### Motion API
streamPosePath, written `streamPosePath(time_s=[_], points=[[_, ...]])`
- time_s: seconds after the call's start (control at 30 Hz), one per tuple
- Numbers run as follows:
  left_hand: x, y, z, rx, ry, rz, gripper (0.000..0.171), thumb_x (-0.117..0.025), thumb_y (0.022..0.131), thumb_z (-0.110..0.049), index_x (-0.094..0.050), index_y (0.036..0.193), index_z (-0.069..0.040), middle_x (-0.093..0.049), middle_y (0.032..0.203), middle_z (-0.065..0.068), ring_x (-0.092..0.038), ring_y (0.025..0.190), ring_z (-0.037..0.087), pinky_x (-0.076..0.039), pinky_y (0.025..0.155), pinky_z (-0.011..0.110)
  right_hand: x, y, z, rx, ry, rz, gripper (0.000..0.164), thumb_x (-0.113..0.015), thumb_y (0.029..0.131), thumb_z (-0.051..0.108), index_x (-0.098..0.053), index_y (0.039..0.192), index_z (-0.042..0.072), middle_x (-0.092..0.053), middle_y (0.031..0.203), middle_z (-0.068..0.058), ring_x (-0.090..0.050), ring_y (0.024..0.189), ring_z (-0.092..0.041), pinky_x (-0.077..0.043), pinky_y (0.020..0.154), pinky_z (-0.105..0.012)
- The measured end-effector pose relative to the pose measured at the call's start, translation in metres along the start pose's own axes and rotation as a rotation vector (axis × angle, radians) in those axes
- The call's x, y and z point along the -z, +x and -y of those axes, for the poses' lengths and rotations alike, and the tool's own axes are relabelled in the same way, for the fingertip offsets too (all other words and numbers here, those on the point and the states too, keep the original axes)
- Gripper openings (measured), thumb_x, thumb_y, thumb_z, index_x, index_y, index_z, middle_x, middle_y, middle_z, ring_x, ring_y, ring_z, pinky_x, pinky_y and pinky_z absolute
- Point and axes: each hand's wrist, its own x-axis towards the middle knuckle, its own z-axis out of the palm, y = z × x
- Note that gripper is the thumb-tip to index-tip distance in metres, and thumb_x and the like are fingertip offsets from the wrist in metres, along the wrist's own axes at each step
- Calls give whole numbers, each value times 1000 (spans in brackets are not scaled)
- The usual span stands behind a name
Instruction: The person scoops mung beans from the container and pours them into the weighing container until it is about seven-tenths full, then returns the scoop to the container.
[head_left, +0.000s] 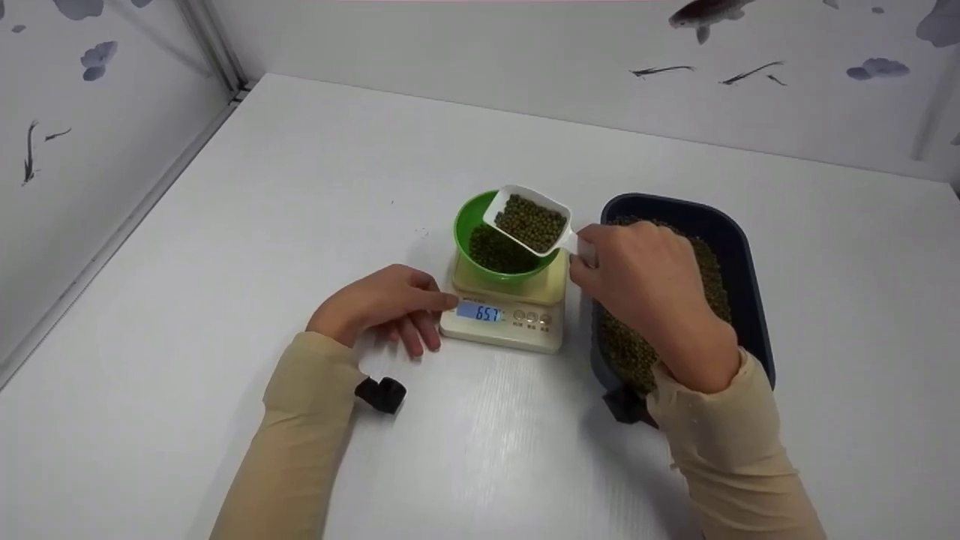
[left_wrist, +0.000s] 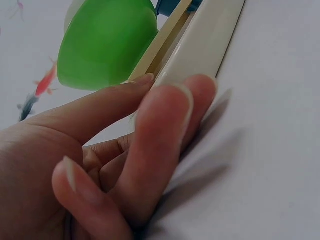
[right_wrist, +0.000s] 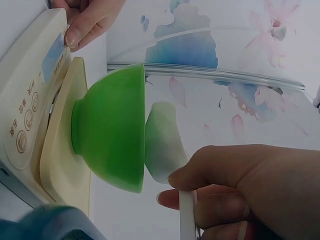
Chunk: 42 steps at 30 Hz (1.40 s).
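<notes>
Kitchen scale [head_left: 511, 336] could be skewed at nine o'clock by the touching, loosely spread left hand [head_left: 391, 301]; scoop [head_left: 565, 240], pinched by right hand [head_left: 649, 276], spilled by jolting.

The bowl [right_wrist: 110, 127], scoop [right_wrist: 164, 142] and scale [head_left: 499, 340] look like plastic, the bowl glossy. The desk [head_left: 480, 450] shines softly; the sleeves [head_left: 300, 442] are matt cloth.

We are stretching our left arm [head_left: 296, 442] and our right arm [head_left: 742, 457] out in front of us. We are letting the fingers of our left hand [head_left: 390, 300] bend loosely, and we are sticking its thumb straight out. We are curling our right hand [head_left: 649, 274] into a pinch, higher up than the left.
</notes>
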Motion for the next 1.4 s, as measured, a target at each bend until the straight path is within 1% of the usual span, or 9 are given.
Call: streamPosePath(time_s=[0.13,0.37,0.6,0.8,1.03,1.23,1.3,1.4], points=[[0,-1,-1,-11,7,2,44,-63,78,-48,-60,96,-8,-67,76,14,-65,60,29,-43,42,24,1,0,-1,-4,0,4,32,-54,80,16,-35,54,14,-28,48,3,-32,45,-17,-24,41,-29],[0,0,-3,9,3,3,44,-63,78,-48,-60,96,-8,-67,77,14,-65,61,29,-42,41,24,3,-1,-1,18,-4,-54,36,-55,80,13,-31,53,15,-24,47,4,-29,44,-15,-22,40,-28],[0,0,-4,10,6,6,44,-62,78,-48,-60,96,-8,-67,77,14,-65,62,29,-42,41,24,4,-2,-2,15,-28,-41,39,-58,82,17,-32,53,15,-25,47,4,-31,44,-16,-22,39,-28],[-1,-2,-5,12,4,0,43,-62,78,-47,-60,96,-8,-67,77,14,-65,61,29,-42,42,24,3,-2,-3,23,-44,-58,39,-57,82,16,-32,53,15,-24,47,4,-31,43,-16,-22,39,-29],[-1,-3,-5,8,3,0,43,-62,78,-47,-60,96,-9,-67,76,14,-65,61,28,-42,41,24,5,-2,-3,15,-66,-79,36,-56,80,12,-34,53,14,-25,47,3,-29,42,-16,-23,38,-29],[-1,-2,-5,-2,9,1,42,-62,78,-48,-60,95,-9,-68,76,13,-65,61,28,-43,42,24,7,-3,-4,35,-73,-102,35,-55,78,8,-32,54,15,-22,48,3,-25,43,-16,-20,37,-28],[-2,-2,-6,-4,17,-2,43,-62,78,-48,-60,95,-9,-68,76,13,-65,62,28,-43,43,24,7,-3,-4,33,-73,-103,33,-55,78,7,-34,54,14,-23,48,3,-25,43,-16,-20,37,-28],[-2,-1,-6,-5,24,-4,44,-62,78,-49,-60,96,-9,-68,76,12,-65,62,28,-43,43,24,8,-4,-5,27,-73,-100,20,-56,79,8,-50,60,13,-27,46,2,-28,42,-16,-22,37,-28]])
